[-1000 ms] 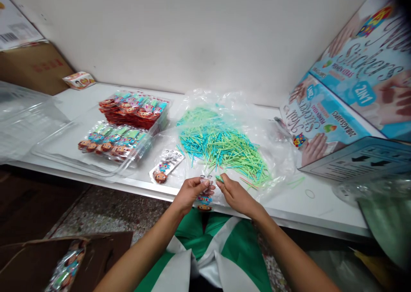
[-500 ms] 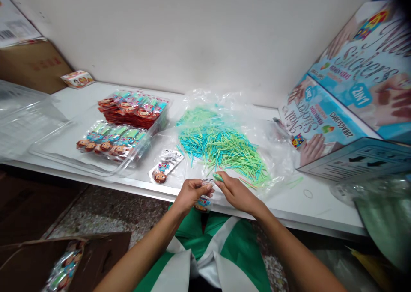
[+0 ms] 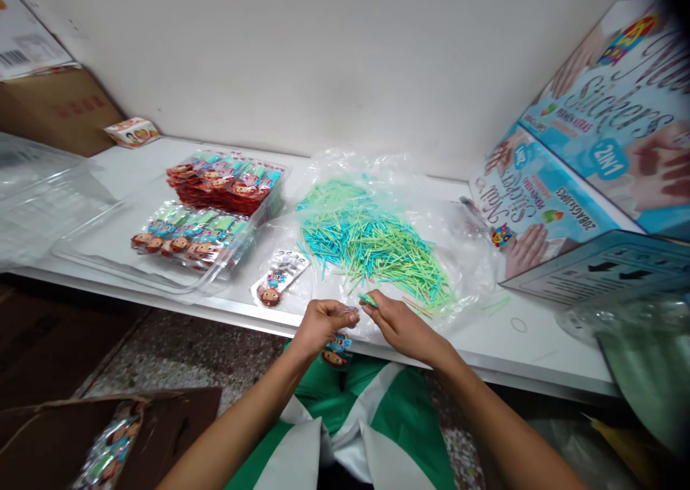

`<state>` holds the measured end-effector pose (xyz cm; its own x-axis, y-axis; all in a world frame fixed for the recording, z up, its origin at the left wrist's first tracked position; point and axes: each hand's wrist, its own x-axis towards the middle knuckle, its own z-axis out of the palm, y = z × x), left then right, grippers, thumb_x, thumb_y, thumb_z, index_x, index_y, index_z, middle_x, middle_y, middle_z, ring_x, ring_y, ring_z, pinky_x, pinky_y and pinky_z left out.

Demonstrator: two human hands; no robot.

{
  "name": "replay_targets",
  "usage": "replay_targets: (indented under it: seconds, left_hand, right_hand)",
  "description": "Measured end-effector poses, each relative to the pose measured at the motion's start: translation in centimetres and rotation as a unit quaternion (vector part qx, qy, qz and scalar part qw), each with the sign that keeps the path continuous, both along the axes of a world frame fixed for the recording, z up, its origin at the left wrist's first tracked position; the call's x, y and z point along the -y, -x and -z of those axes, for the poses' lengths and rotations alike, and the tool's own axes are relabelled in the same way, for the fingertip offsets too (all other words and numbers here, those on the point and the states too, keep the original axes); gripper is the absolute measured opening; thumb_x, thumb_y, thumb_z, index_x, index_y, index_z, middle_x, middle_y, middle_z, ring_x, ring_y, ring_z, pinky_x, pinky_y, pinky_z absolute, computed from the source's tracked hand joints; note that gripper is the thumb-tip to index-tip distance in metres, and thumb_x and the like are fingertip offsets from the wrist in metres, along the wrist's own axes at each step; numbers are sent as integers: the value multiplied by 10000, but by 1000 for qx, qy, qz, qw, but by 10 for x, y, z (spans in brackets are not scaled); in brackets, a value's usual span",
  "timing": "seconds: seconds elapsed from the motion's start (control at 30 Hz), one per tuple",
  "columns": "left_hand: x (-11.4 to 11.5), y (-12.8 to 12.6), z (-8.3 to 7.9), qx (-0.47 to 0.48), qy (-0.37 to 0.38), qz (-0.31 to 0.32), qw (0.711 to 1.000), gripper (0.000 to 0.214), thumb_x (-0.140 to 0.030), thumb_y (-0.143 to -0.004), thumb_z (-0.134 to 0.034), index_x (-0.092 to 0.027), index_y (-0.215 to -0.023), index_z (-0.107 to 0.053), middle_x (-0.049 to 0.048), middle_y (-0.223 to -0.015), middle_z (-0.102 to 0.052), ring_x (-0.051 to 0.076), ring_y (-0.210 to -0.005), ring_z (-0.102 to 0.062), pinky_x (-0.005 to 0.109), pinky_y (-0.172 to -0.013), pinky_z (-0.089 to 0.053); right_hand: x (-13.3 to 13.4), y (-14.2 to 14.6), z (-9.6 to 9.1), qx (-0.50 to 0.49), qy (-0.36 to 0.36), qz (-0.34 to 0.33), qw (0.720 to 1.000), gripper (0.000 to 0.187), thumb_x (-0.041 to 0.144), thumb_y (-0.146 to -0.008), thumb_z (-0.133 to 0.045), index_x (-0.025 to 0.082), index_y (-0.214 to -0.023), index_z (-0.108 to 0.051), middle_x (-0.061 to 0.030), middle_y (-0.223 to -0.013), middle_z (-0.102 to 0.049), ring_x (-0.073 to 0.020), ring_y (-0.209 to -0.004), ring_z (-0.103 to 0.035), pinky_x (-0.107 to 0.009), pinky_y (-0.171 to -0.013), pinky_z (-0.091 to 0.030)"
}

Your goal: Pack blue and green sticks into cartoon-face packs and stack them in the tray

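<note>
Near the table's front edge, my left hand [image 3: 326, 325] pinches the top of a small printed packet [image 3: 335, 352], whose cartoon-face end hangs below the fingers. Just to its right, my right hand [image 3: 402, 325] is closed on a small bunch of green sticks [image 3: 369, 300]; the tips poke out toward the packet's top, apart from it. Behind both hands a heap of thin green and blue sticks [image 3: 371, 246] lies on a clear plastic bag [image 3: 468, 260]. Another printed packet [image 3: 279, 278] rests on the table left of my hands.
A clear plastic tray [image 3: 215, 271] at the left holds filled packets [image 3: 188, 235] and a taller stack [image 3: 221, 185]. Blue printed cartons [image 3: 560, 210] stand at the right. A brown box [image 3: 177, 425] with packets sits below, lower left. A rubber band [image 3: 518, 325] lies on the table.
The packet in my left hand has tilted, its top edge turning toward the bunch of sticks. My right hand has shifted only slightly, still closed on the sticks.
</note>
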<state>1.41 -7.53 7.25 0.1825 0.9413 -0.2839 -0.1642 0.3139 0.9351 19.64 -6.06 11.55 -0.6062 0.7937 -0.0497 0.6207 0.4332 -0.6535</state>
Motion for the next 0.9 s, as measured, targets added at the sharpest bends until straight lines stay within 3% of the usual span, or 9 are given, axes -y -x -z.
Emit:
replay_targets:
  seconds: [0.2, 0.37, 0.6, 0.7, 0.77, 0.83, 0.9]
  left_hand:
    - [0, 1, 2, -41, -17, 38, 998, 250, -336, -614, -736, -97, -650, -673, 10, -559, -613, 96, -513, -504, 211, -529, -381]
    - [2, 5, -4, -183, -85, 62, 977, 275, -388, -718, -630, -126, -638, -654, -25, -500, -540, 90, -473, -460, 201, -482, -340]
    - [1, 9, -13, -380, -261, 122, 879, 185, -230, -793, -530, -197, -846, -703, 36, -784, -694, 175, -743, -603, 253, -694, -400]
    - [1, 6, -17, -452, -321, 163, 816, 191, -214, -807, -508, -200, -883, -683, 51, -746, -673, 196, -751, -596, 282, -721, -384]
    - [2, 2, -19, -481, -336, 182, 789, 198, -255, -830, -485, -177, -883, -659, 69, -712, -647, 209, -726, -585, 287, -693, -376]
    - [4, 0, -19, -473, -338, 189, 792, 209, -290, -848, -461, -168, -858, -631, 82, -713, -629, 214, -705, -576, 278, -653, -362]
    - [7, 0, -17, -435, -326, 189, 818, 209, -312, -856, -450, -176, -811, -603, 76, -692, -609, 204, -666, -563, 265, -616, -343]
  right_hand:
    - [-6, -7, -14, 32, 39, -78, 996, 240, 323, -938, -313, 197, -1090, -450, -62, -903, -617, -191, -816, -587, -269, -688, -387]
    - [-13, -7, -20, 87, 38, -147, 985, 270, 300, -930, -329, 177, -1108, -491, -99, -974, -640, -216, -885, -601, -279, -716, -394]
    - [-18, -3, -27, 222, 20, -183, 958, 367, 316, -919, -336, 116, -1189, -483, -163, -941, -663, -270, -841, -622, -300, -640, -393]
    - [-17, 4, -24, 260, 18, -178, 949, 491, 252, -893, -365, 57, -1341, -324, -189, -944, -666, -277, -826, -626, -301, -612, -393]
    - [-17, 8, -21, 266, 22, -165, 949, 592, 213, -867, -392, 37, -1400, -204, -196, -956, -663, -275, -815, -629, -301, -601, -397]
    - [-17, 10, -19, 262, 20, -144, 954, 643, 186, -843, -421, 51, -1419, -170, -200, -993, -650, -273, -814, -629, -306, -608, -407]
    - [-19, 8, -18, 245, 16, -129, 961, 668, 171, -810, -471, 80, -1418, -208, -199, -1042, -630, -275, -843, -624, -316, -640, -421]
